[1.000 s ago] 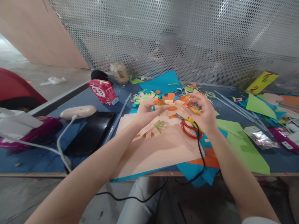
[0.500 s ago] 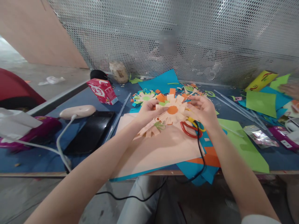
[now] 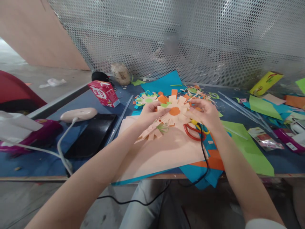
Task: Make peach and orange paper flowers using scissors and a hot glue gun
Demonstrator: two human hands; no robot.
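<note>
Hands [image 3: 152, 114] holding peach paper flower [image 3: 175, 111], orange-centred, scissors [image 3: 190, 136] near

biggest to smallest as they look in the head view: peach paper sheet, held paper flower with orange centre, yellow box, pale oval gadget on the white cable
1. Peach paper sheet
2. Paper flower, edges partly covered
3. Yellow box and pale oval gadget: too alike to rank

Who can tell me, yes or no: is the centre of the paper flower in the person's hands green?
No, the paper flower held between the left hand and right hand has an orange centre.
</note>
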